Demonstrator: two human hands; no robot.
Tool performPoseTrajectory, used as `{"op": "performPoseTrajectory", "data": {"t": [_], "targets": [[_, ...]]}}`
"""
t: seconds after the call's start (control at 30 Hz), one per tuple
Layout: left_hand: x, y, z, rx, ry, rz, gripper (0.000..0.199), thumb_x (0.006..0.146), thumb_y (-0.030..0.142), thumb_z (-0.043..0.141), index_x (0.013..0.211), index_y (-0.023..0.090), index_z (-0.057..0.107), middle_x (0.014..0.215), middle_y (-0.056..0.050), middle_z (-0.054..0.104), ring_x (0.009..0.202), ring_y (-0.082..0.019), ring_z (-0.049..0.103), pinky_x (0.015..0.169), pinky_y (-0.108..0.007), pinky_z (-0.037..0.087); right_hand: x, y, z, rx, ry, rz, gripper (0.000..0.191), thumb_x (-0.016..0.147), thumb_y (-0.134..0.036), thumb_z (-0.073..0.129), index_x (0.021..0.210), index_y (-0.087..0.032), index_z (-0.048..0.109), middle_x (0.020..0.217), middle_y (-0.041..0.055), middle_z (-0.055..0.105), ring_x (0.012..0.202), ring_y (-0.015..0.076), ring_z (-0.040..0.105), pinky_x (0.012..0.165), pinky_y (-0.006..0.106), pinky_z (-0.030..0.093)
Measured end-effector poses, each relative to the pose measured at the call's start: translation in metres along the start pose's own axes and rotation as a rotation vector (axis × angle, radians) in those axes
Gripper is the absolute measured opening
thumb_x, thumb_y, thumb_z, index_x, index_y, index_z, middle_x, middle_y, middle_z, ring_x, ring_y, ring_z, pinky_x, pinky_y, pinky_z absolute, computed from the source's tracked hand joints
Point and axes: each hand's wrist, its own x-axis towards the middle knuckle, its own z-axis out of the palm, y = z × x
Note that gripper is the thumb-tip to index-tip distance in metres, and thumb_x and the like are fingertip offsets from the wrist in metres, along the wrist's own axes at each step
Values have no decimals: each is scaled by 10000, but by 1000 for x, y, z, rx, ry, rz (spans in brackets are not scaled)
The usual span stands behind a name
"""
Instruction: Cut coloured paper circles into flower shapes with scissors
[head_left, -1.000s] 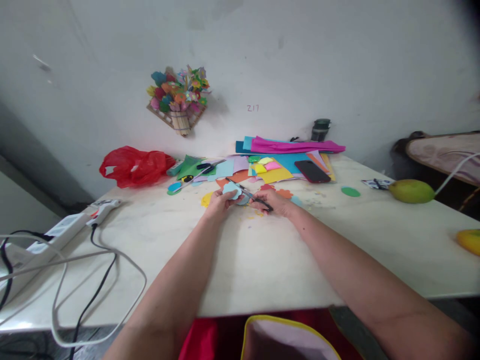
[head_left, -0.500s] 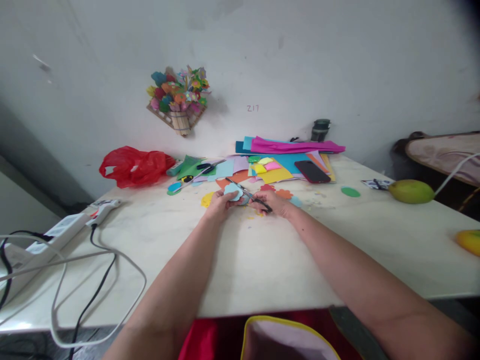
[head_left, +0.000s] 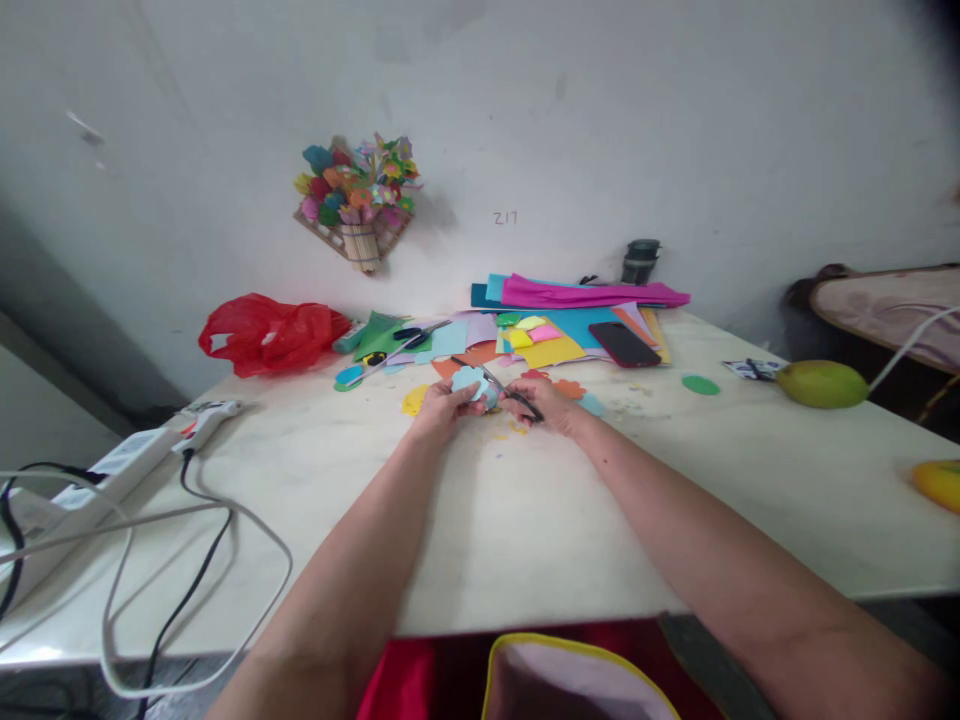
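A light blue paper flower [head_left: 468, 380] is pinched between the thumb and fingers of the left hand [head_left: 444, 406], just above the middle of the table [head_left: 480, 540]. A pair of scissors [head_left: 534, 411] is held by its dark handles in the right hand [head_left: 553, 404], with the fingers curled closely around them. The blades are pointed away and to the left, beside the flower's right edge; how far they are parted cannot be told. An orange paper flower [head_left: 568, 388] is laid just beyond the right hand, and a yellow paper piece [head_left: 412, 401] is seen beside the left hand. Small yellow scraps [head_left: 517, 428] are scattered near the hands. Farther back, a phone [head_left: 624, 344] is rested on coloured sheets, and a second pair of scissors [head_left: 409, 337] is placed left of it, near a red plastic bag [head_left: 277, 335].
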Motion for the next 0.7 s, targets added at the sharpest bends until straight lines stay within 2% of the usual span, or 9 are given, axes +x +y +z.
{"op": "performPoseTrajectory", "data": {"t": [0.17,0.33,0.47,0.7], "targets": [[2,-1,0,12,0,23,305,608,320,768,764,104,618,626,-40,644,481,-111,569,528,-248,497,-2,-5,2,-62,58,-6,297,634,-371,699,708,-137,532,499,-49,483,400,52,429,365,180,313],[5,-3,-2,5,17,-1,321,628,348,749,777,89,633,725,-94,677,578,-153,616,591,-288,522,-3,-4,0,-115,28,-5,308,693,-421,654,693,-151,504,536,-31,526,410,59,484,328,168,248],[7,-3,-4,-11,48,-21,343,606,346,757,804,86,653,768,-98,682,611,-177,635,575,-287,520,-1,1,-4,-140,16,-15,309,736,-439,617,711,-152,503,560,-22,544,422,61,512,321,162,244],[6,-5,-4,66,32,29,346,607,388,759,753,90,661,712,-71,675,556,-128,600,617,-269,513,-1,1,-4,-125,-23,-3,301,741,-433,617,739,-150,513,561,-16,561,414,62,506,321,164,258]]}}
